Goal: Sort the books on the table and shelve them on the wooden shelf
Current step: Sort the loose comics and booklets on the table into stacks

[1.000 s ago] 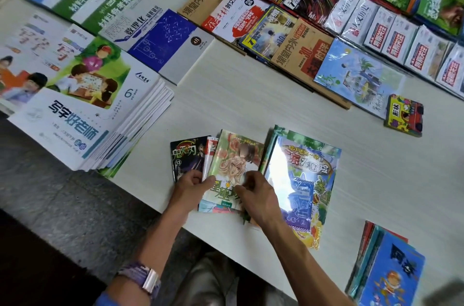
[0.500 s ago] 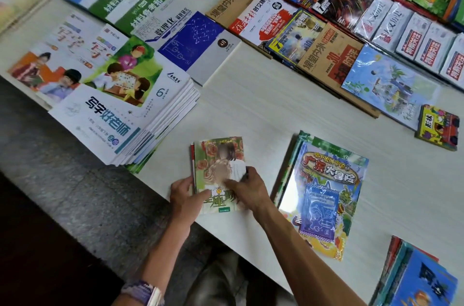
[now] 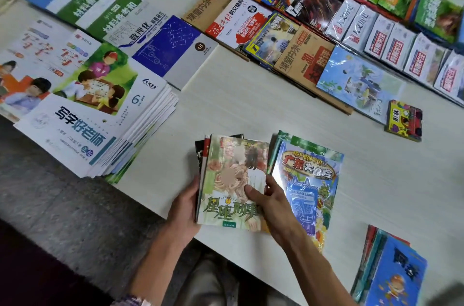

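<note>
Here, left hand (image 3: 184,207) and right hand (image 3: 272,205) fingers both curled around the small comic stack (image 3: 232,180), thumb on its cover.

So I've got a small stack of comics (image 3: 233,180) near the bottom middle of the frame, green-and-cream cover with roses on top, dark and red covers peeking out along its left edge, slightly fanned. It's tilted up off the table (image 3: 251,105) at the near edge. Just right of it lies a glossy blue adventure book (image 3: 311,180), flat, on a green one. Upper left has a thick pile of white workbooks (image 3: 95,130). Rows of shrink-wrapped magazines (image 3: 288,37) run across the top right. A blue stack (image 3: 394,278) sits bottom right, and a little yellow book (image 3: 404,121) at right.
</note>
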Tool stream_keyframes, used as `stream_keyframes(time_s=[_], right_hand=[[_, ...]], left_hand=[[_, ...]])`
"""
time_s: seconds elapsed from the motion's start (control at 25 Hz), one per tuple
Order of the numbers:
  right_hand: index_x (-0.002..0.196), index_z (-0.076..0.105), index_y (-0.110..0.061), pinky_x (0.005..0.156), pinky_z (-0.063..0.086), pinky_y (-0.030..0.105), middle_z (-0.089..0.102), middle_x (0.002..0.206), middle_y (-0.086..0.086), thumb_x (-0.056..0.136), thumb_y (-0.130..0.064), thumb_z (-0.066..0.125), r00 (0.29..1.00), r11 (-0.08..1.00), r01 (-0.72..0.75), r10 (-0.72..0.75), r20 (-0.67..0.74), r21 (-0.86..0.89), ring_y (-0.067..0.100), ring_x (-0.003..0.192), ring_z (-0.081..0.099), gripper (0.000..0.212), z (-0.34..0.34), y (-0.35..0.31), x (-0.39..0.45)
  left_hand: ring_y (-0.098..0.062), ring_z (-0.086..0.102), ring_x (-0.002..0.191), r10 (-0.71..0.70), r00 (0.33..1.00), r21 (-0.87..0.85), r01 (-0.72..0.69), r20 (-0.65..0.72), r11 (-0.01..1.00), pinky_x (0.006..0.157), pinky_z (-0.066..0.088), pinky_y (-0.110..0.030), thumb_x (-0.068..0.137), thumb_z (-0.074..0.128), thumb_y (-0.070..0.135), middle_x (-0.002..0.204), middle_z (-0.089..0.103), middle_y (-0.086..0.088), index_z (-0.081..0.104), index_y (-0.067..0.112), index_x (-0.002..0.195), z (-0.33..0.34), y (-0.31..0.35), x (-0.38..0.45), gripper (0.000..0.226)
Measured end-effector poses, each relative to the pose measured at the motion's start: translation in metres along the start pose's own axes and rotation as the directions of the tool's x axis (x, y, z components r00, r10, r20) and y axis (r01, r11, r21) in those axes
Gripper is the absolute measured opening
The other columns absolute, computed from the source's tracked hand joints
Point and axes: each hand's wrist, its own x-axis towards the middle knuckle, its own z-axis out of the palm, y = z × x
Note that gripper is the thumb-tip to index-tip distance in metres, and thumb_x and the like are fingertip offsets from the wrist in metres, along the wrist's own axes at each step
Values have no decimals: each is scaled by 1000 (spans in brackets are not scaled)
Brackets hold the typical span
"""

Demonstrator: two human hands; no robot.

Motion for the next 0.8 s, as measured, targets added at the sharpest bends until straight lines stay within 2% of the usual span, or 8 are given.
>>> stream_keyframes(time_s=[0.12, 0.2, 0.36, 0.44, 0.56, 0.64, 0.72, 0.8], right_hand=[[124, 66, -10, 76, 62, 43, 75, 116, 17, 93, -4, 65, 1000, 991, 26, -23, -21, 129, 35, 102, 74, 32, -47, -8, -23], [125, 65, -7, 77, 62, 44, 74, 117, 20, 94, -2, 61, 995, 981, 54, -38, -91, 188, 38, 104, 73, 31, -81, -7, -34], [127, 62, -4, 84, 60, 55, 73, 117, 22, 98, 2, 54, 969, 982, 67, -22, -246, 177, 44, 107, 70, 31, -146, 3, -45], [127, 61, -4, 84, 61, 51, 74, 116, 20, 101, -2, 51, 962, 982, 53, -3, -272, 179, 41, 107, 70, 28, -156, 7, -44], [122, 66, -16, 73, 61, 33, 78, 110, 6, 105, -36, 46, 969, 999, 45, -42, -242, 8, 23, 99, 75, 33, -144, 1, -40], [110, 72, -22, 69, 56, 24, 79, 104, 2, 101, -55, 39, 965, 988, 10, -51, -256, -157, 17, 91, 76, 47, -138, -6, -42], [100, 71, -24, 73, 51, 25, 76, 109, 4, 104, -53, 35, 940, 946, 66, -166, -299, -317, 14, 92, 72, 46, -144, -8, -44], [114, 65, -30, 88, 49, 26, 65, 130, 5, 105, -46, 40, 885, 898, 108, -283, -370, -426, 11, 109, 64, 31, -158, -5, -51]], left_hand=[[-35, 65, 102, 176, 984, 177, -170, -19, 969, 94, 47, -48, 86, 64, 14, 106, 74, -17, 69, 7, 107, 35, -9, 3, 23], [-27, 67, 93, 330, 941, 359, -281, -80, 890, 89, 49, -41, 90, 63, 1, 100, 75, -12, 68, 9, 99, 59, -17, 5, 13], [-17, 65, 89, 567, 807, 516, -419, -166, 747, 78, 51, -23, 98, 56, 3, 99, 71, -7, 63, 13, 103, 79, -19, 8, 14], [-14, 67, 87, 592, 788, 493, -453, -168, 743, 79, 53, -23, 99, 55, 5, 101, 71, -9, 65, 15, 104, 78, -18, 10, 15], [-19, 68, 88, 477, 879, 505, -402, -22, 764, 82, 55, -30, 98, 56, 6, 97, 73, -6, 67, 19, 100, 93, -36, 7, 17], [-19, 68, 87, 381, 924, 622, -315, 28, 717, 74, 55, -23, 97, 59, 6, 98, 74, -6, 67, 20, 99, 110, -66, 6, 16], [-19, 68, 88, 420, 906, 779, -297, 47, 552, 68, 53, -18, 95, 62, 10, 100, 72, -7, 67, 18, 99, 121, -91, 8, 10], [-28, 64, 103, 549, 832, 939, -246, 78, 240, 84, 53, -30, 92, 66, 18, 111, 65, -6, 67, 15, 108, 125, -102, 11, 17]])
